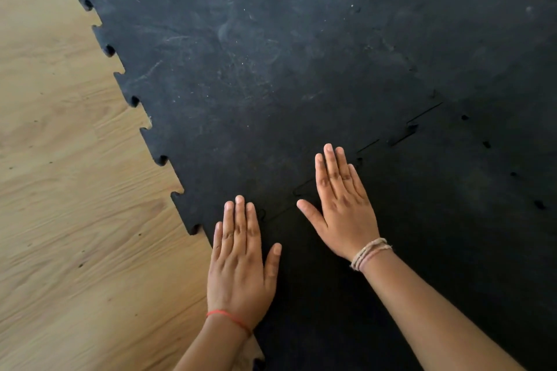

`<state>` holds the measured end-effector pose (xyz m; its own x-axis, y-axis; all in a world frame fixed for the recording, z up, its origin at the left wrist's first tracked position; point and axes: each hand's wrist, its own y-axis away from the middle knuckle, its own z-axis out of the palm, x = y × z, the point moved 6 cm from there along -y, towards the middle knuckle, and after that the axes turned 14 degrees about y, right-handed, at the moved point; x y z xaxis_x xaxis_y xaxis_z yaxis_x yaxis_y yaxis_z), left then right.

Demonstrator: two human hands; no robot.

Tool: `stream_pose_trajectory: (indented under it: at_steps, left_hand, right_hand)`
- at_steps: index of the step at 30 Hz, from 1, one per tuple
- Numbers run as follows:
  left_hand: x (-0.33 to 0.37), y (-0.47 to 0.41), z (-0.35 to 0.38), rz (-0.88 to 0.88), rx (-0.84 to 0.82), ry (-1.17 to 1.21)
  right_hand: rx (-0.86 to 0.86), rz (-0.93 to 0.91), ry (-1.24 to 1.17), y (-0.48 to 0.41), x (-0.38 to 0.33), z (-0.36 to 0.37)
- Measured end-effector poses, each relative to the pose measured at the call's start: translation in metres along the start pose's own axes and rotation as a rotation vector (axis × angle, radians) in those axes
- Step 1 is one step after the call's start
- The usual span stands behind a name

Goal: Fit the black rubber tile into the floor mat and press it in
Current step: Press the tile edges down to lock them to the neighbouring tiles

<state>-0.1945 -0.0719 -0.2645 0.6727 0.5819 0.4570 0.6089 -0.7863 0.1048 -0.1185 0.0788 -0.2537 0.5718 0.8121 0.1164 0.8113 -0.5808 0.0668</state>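
The black rubber tile [437, 220] lies flat in the near right part of the view, its toothed far edge meeting the scuffed black floor mat [256, 69]. The seam [401, 135] between them runs diagonally from lower left to upper right, and a few teeth there sit slightly raised with small gaps. My left hand [241, 262] lies flat, palm down, on the tile's near left corner by the seam. My right hand [343, 205] rests flat, palm down, over the seam, with its fingers pointing away from me. Neither hand holds anything.
Light wooden floor [66, 190] fills the left side. The mat's jigsaw edge [135, 99] runs diagonally along it with open notches. More interlocked mat tiles stretch to the top and right.
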Motion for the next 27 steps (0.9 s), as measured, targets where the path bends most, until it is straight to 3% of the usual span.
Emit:
stream_pose_trajectory:
  at_steps: [4,12,15,20,27]
  left_hand:
    - [-0.004,0.022,0.003,0.130,-0.084,-0.043]
    - [-0.002,0.022,0.005,0.119,-0.067,-0.070]
    - [0.011,0.012,0.005,0.122,-0.028,-0.023]
    - [0.092,-0.054,0.031,0.415,-0.146,-0.043]
    - [0.124,-0.087,0.051,0.521,-0.242,-0.101]
  right_hand:
    - [-0.064,-0.107,0.048,0.051,-0.012,0.004]
    - [-0.200,-0.092,0.010,0.045,-0.009,0.001]
    - [-0.242,-0.111,-0.104,0.034,0.009,-0.009]
    - [-0.184,0.144,0.064,0.030,0.102,0.005]
    - [-0.174,0.121,0.044,0.028,0.121,0.010]
